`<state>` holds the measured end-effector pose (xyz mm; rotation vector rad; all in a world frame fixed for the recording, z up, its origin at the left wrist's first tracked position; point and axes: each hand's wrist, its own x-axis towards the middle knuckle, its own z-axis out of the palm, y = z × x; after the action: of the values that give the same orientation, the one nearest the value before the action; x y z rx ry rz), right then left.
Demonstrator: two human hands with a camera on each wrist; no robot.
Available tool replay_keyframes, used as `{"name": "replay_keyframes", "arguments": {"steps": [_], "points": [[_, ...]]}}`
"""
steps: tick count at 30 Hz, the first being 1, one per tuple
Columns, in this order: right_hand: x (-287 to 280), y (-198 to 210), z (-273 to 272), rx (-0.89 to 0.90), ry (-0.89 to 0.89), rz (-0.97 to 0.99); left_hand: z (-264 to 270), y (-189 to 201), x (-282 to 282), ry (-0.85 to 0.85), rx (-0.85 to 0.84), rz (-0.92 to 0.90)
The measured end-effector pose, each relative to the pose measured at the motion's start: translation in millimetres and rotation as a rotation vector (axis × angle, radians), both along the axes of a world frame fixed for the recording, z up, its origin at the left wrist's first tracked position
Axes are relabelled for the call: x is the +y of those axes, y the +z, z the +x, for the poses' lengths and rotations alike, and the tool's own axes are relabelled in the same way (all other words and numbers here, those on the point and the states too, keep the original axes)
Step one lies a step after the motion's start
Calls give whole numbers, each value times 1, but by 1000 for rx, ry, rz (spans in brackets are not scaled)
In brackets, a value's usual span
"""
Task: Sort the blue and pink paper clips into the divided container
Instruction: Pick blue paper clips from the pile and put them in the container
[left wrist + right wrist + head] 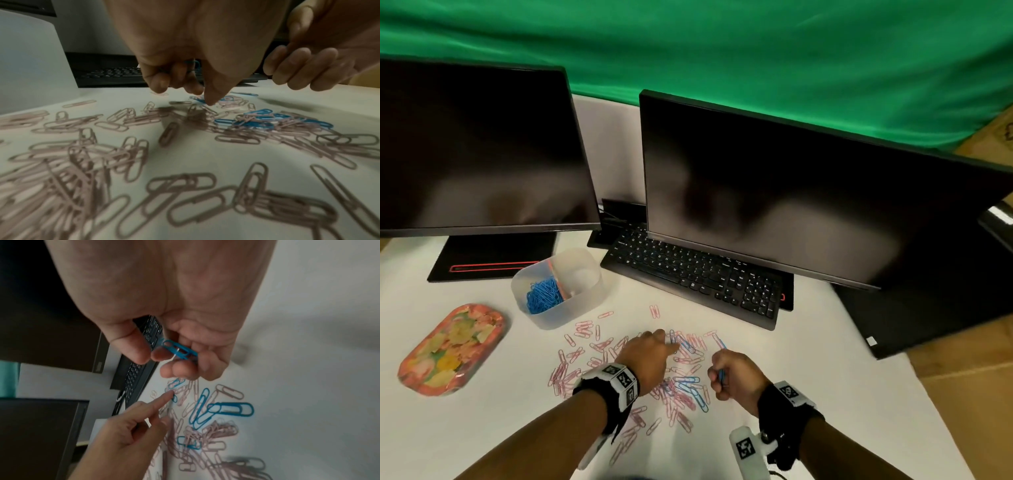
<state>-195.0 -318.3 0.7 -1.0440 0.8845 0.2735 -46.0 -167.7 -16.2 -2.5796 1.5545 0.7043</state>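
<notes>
White desk (825, 404) | clip pile (681, 387) under left hand (650, 356), index touching | right hand (734, 380) beside | both grip blue clips (179, 351)

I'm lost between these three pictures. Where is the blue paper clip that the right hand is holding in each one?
Head: low, right of centre, the blue paper clip pokes out of the right hand.
Left wrist: the right hand is at upper right, but its clip is hidden.
Right wrist: mid-frame, the clip is pinched by thumb and fingers.
Shared landmark: the black keyboard beyond the hands.
</notes>
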Motion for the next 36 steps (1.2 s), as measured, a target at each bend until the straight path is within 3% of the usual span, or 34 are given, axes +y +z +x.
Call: {"name": "replay_keyframes", "arguments": {"steps": [4, 9, 12, 14, 19, 26, 32, 36], "points": [[2, -5, 0, 59, 153, -218, 1, 2, 8, -19, -9, -41], [11, -11, -16, 10, 635, -928, 1, 1, 13, -29, -62, -41], [22, -15, -23, 29, 841, -1139, -1, -4, 18, -47, -78, -44], [25, -22, -24, 29, 873, -1200, -1, -7, 22, -63, -87, -65], [29, -22, -17, 74, 887, -1225, -1, -4, 20, -3, -47, -97], [31, -21, -12, 62, 909, -1148, 2, 4, -22, 400, 96, -134], [3, -21, -22, -29, 566, -885, 6, -7, -33, 503, 129, -79], [-23, -21, -20, -14, 213, -591, 12, -9, -26, 526, 173, -99]]}}
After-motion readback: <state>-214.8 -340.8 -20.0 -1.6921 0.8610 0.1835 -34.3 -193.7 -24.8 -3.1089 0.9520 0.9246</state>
